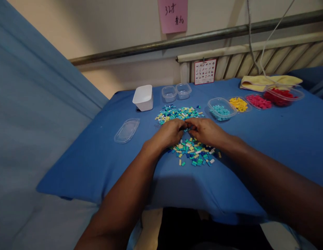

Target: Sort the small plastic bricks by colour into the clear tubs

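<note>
My left hand (172, 132) and my right hand (204, 130) meet fingertip to fingertip over small building bricks on the blue-covered table. The fingers of both hands are curled and closed; anything between them is too small or hidden to make out. Beyond the hands lies a heap of mixed bricks (181, 113) in turquoise, blue, yellow and white. Nearer to me, between my wrists, a looser spread of bricks (198, 152) includes green and dark blue ones. To the right of my right hand stands a clear tub of turquoise bricks (220, 110).
Farther right are containers of yellow bricks (239, 104), pink bricks (258, 101) and red bricks (280, 97), with a yellow cloth (271, 82) behind. At left are a white bin (143, 98), two clear tubs (176, 93) and a clear lid (127, 131). A radiator (237, 62) backs the table.
</note>
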The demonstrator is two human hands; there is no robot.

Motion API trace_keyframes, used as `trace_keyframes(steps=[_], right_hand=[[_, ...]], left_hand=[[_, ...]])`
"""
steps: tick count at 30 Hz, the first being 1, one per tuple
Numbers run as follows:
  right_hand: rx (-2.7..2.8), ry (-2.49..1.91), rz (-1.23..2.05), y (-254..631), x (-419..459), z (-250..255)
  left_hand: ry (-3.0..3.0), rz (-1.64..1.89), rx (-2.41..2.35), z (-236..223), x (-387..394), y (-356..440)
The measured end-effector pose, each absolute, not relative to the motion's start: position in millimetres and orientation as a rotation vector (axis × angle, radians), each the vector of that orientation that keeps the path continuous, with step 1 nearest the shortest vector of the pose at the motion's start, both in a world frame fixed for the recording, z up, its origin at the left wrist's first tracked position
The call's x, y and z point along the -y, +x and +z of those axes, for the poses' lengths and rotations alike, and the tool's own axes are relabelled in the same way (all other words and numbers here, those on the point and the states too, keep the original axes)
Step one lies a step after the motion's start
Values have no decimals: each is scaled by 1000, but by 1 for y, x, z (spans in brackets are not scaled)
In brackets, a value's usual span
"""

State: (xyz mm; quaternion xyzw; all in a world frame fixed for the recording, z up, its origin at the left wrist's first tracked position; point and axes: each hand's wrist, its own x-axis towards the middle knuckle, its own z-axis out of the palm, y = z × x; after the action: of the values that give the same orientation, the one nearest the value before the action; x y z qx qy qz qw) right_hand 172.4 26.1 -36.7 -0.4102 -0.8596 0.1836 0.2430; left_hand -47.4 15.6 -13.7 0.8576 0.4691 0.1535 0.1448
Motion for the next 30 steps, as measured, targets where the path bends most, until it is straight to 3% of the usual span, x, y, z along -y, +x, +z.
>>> trace_keyframes(steps=[15, 25, 30], right_hand=[[2367, -1189, 457, 172, -20, -32], [1658, -1037, 1220, 172, -27, -43], [1246, -1026, 1564, 177, -28, -41]], left_hand=[[2388, 605, -1297, -15, -10, -36], [1981, 1015, -1258, -17, -11, -25], [2133, 1074, -1156, -18, -10, -25]])
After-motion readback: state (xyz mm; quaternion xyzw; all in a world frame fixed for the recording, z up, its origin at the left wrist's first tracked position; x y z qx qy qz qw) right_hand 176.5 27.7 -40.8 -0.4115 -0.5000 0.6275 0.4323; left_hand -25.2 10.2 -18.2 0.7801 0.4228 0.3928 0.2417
